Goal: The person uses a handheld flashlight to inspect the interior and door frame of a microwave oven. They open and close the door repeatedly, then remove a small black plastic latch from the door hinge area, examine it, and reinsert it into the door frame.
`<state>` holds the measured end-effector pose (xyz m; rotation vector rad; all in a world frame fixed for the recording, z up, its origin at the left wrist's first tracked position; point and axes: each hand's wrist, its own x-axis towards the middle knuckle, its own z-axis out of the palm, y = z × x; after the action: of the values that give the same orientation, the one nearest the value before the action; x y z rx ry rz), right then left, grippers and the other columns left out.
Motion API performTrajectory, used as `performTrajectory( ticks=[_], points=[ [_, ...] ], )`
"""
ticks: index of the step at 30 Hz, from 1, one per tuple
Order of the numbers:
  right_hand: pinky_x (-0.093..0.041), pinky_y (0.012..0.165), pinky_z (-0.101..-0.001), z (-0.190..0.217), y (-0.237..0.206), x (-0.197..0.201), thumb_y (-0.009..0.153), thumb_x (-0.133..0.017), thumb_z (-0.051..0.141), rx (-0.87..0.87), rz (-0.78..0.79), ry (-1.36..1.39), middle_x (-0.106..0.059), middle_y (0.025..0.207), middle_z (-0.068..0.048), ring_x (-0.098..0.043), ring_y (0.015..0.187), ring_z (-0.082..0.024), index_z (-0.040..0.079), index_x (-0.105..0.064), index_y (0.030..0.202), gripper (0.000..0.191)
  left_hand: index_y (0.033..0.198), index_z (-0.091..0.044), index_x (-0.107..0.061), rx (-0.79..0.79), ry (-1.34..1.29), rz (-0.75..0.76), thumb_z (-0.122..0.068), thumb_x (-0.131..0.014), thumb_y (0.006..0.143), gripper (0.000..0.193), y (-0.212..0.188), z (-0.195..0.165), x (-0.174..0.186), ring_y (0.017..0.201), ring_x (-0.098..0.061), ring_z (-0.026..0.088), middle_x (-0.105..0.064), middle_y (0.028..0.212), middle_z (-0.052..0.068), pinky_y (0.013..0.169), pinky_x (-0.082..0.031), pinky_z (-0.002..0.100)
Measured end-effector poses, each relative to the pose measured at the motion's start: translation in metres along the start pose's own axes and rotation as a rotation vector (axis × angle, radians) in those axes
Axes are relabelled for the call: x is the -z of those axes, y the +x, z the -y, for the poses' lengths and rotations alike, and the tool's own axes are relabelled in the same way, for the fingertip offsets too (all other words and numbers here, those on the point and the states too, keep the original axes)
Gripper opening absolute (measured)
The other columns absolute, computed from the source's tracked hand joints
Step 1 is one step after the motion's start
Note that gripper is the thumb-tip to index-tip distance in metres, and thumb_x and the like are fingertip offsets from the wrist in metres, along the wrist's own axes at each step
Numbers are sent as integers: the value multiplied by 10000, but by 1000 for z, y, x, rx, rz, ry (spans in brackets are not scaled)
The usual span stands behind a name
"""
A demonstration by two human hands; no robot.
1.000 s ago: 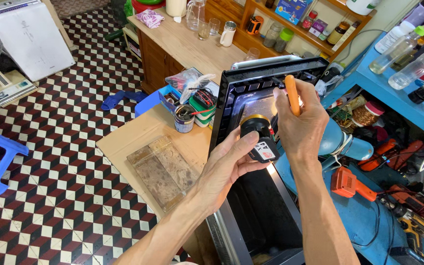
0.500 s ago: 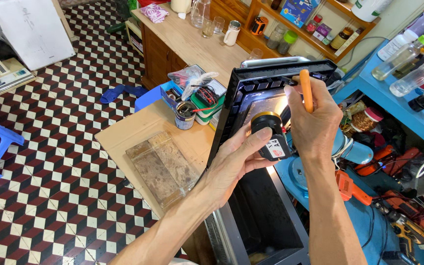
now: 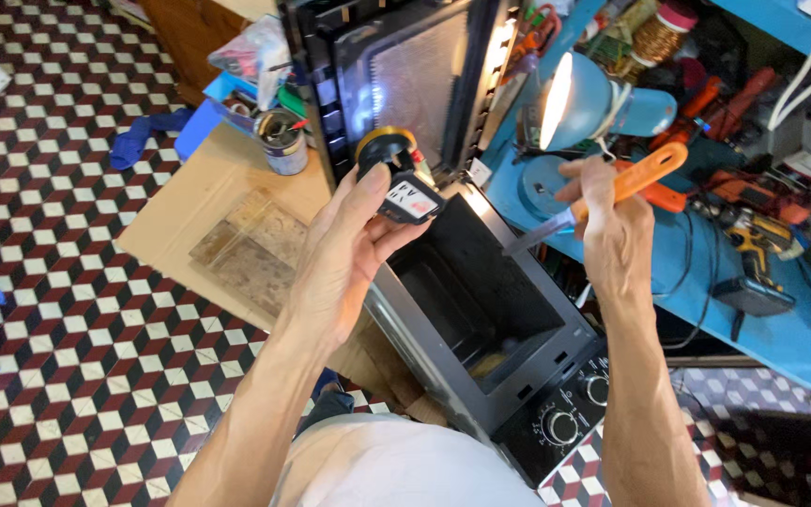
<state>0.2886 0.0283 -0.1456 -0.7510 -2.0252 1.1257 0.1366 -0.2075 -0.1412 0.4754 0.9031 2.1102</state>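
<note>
- Left hand [image 3: 344,253], frame centre: fingers [image 3: 368,188] closed round the black motor part [image 3: 396,178], now lifted clear above the open oven [image 3: 481,310]
- Right hand [image 3: 612,225]: orange-handled screwdriver [image 3: 603,197] gripped, swung from upright to blade-down toward the cavity; part appears freed

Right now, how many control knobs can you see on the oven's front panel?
2. One knob sits low on the oven's control panel, left; the other knob is up and to its right, partly behind the right forearm. More may be hidden by that arm.
</note>
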Motion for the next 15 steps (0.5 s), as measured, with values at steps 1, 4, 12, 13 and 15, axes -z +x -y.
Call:
performTrajectory(
  ticks=[1, 4, 12, 13, 15],
  points=[
    [-405, 582, -252, -13, -15, 14, 1104, -508, 371, -109, -33, -3, -674, 874, -29, -505, 651, -69, 20, -720, 1101, 410, 1431, -21, -530, 35, 0, -16, -403, -630, 986, 595, -2, 7, 0, 1125, -650, 168, -657, 1243, 72, 1094, -515, 413],
    [-392, 551, -248, -45, -54, 54, 1073, -599, 296, -223, -229, -35, -632, 806, -49, -495, 607, -77, -2, -722, 1071, 322, 1405, -26, -551, 142, -7, -43, -390, -630, 975, 568, -5, 30, -9, 1115, -650, 180, -662, 1211, 77, 1092, -517, 428],
    [-527, 923, -408, -128, -78, 130, 1038, -649, 128, 86, -336, -624, -667, 1213, -163, -659, 1078, -327, 23, -678, 1177, 177, 1346, 33, -569, 333, -1, -79, -350, -606, 978, 532, -24, 83, -29, 1098, -679, 219, -686, 1156, 121, 1055, -539, 420],
    [-523, 951, -430, -139, -67, 132, 1029, -649, 118, 98, -286, -665, -658, 1244, -159, -645, 1118, -349, 36, -658, 1186, 177, 1349, 43, -561, 356, 0, -84, -347, -603, 980, 539, -26, 88, -32, 1095, -677, 218, -683, 1154, 122, 1054, -539, 425],
    [-518, 971, -464, -159, -46, 134, 959, -630, 63, 87, -163, -748, -636, 1292, -165, -621, 1165, -382, 50, -621, 1216, 257, 1356, 63, -544, 397, 5, -102, -343, -598, 984, 553, -28, 96, -37, 1088, -674, 218, -676, 1150, 124, 1052, -539, 435]
  ],
)
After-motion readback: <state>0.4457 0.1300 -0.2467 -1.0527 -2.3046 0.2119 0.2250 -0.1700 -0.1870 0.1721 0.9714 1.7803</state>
